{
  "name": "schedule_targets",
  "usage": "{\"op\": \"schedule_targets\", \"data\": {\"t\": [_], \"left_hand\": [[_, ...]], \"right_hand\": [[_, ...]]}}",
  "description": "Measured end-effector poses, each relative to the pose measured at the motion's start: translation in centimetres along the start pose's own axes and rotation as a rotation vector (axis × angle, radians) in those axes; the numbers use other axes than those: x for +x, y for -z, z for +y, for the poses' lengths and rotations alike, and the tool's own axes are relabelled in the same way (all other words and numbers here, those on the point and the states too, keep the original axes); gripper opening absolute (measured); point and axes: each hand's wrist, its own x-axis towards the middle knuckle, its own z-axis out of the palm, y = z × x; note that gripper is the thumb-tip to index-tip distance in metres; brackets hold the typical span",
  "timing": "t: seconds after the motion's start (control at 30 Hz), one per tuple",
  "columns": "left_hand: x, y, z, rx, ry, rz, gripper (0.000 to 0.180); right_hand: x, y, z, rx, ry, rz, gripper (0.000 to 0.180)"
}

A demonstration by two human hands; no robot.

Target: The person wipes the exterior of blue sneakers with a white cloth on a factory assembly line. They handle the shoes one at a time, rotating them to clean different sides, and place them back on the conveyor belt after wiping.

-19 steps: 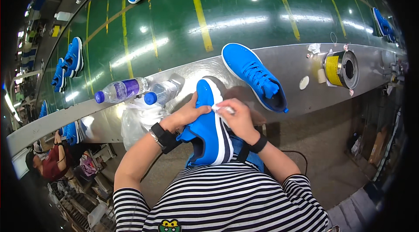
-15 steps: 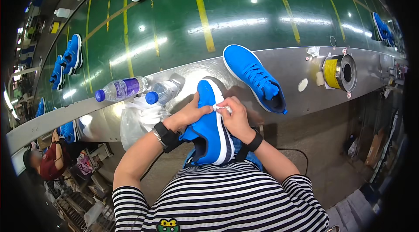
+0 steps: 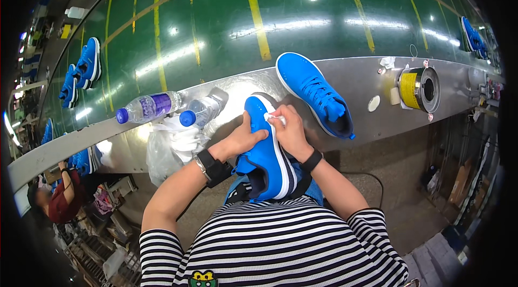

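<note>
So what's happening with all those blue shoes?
A person in a striped shirt is holding one blue shoe with the left hand. The right hand pinches a small white wad against that shoe, near the toe. Another blue shoe lies just ahead on the metal ledge, with two plastic bottles to the left. More blue shoes stand on the green surface beyond.

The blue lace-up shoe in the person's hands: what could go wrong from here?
The small white wad pinched in the right hand could smear the held blue lace-up shoe. A second blue lace-up shoe, its heel near the front edge of the silver metal ledge, might be nudged off.
</note>
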Motion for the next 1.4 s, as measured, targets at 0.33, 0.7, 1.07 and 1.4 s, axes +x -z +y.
{"op": "schedule_targets", "data": {"t": [0.33, 0.7, 1.07, 1.4], "left_hand": [[0.2, 0.0, 0.7, -0.016, 0.044, -0.030, 0.103], [0.0, 0.0, -0.8, -0.059, -0.113, 0.004, 0.100], [-0.1, 0.1, -0.7, -0.020, -0.078, 0.013, 0.101], [0.8, -0.1, -1.7, 0.069, -0.097, 0.027, 0.103]], "right_hand": [[0.2, -0.1, 0.5, 0.022, -0.011, 0.031, 0.010], [1.9, -0.7, 0.4, 0.041, 0.040, 0.179, 0.008], [-0.3, 1.7, -1.6, -0.028, 0.131, -0.051, 0.013], [-1.0, 1.0, -1.5, -0.064, 0.054, -0.079, 0.008]]}}
